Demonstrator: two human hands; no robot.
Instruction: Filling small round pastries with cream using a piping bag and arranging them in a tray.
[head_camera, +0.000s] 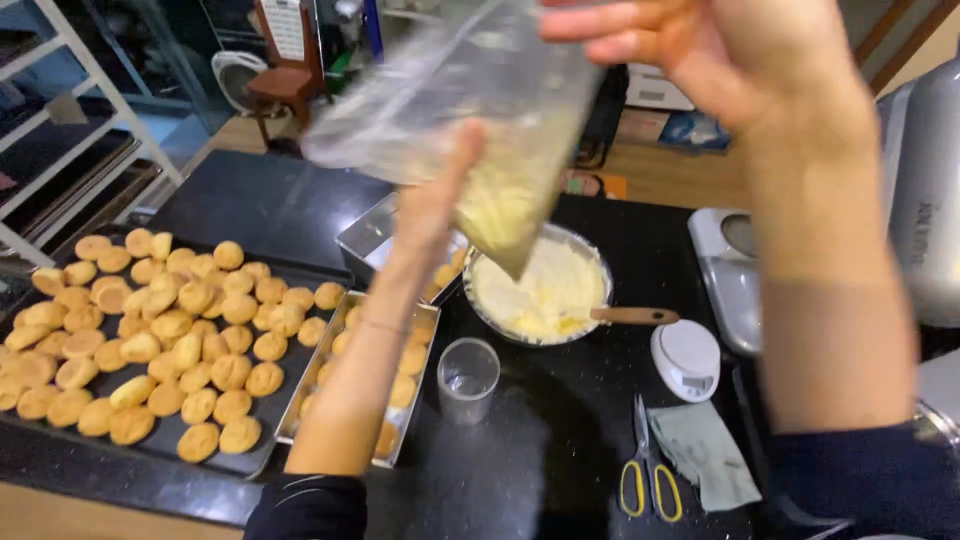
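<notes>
Piping bag (470, 120) hanging tip-down at frame centre, above bowl of cream (540, 290). Right hand (720, 45) gripping bag top from 2 o'clock, fingers closing on plastic. Left hand (440, 190) pressing flat against bag side from 7 o'clock, fingers together; grip itself blurred. Tray of cookies (290, 400) lying at 8 o'clock.

Warm indoor light, glare on the dark counter (560, 440), raised hands seemingly motion-blurred

room: wood floor (660, 170) | white shelving (70, 130) left | wooden chair (285, 85) behind black counter (270, 200)
</notes>
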